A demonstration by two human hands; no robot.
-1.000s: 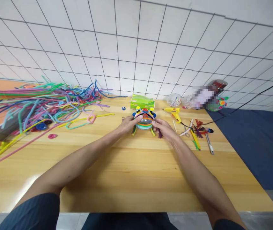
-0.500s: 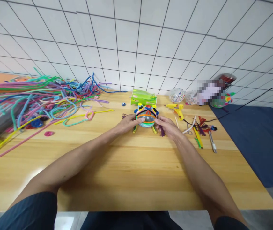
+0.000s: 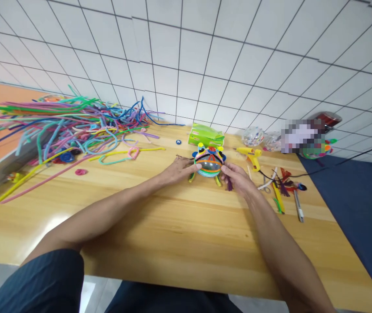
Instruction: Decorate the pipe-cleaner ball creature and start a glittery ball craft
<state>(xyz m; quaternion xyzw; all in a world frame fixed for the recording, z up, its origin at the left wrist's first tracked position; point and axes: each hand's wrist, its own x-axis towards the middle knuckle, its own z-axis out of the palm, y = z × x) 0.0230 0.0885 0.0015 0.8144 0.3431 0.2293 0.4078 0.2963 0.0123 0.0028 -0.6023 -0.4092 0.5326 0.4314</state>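
Observation:
A colourful pipe-cleaner craft animal (image 3: pixel 209 167) with a clear rounded belly, yellow-topped eyes and striped edges stands on the wooden table. On its left side rests my left hand (image 3: pixel 182 170), the thumb pressed against the front of the belly. My right hand (image 3: pixel 237 177) grips its right side between thumb and fingers. Purple strands (image 3: pixel 229 184) hang beside the right fingers. Short yellow-green legs (image 3: pixel 217 181) stick out beneath the body. Just behind it lies a green tissue packet (image 3: pixel 205 135).
A big heap of pipe cleaners (image 3: pixel 71 126) covers the left side. To the right are a yellow glue gun (image 3: pixel 251 157) with a black cord, scissors (image 3: pixel 264 188), a utility knife (image 3: pixel 299 207) and clear bags of small parts (image 3: pixel 253 136). A pink coil (image 3: pixel 81 172) lies at left.
The camera view has tilted and shifted, so the scene sits farther right. Both hands keep their hold on the craft animal, with little visible movement of it.

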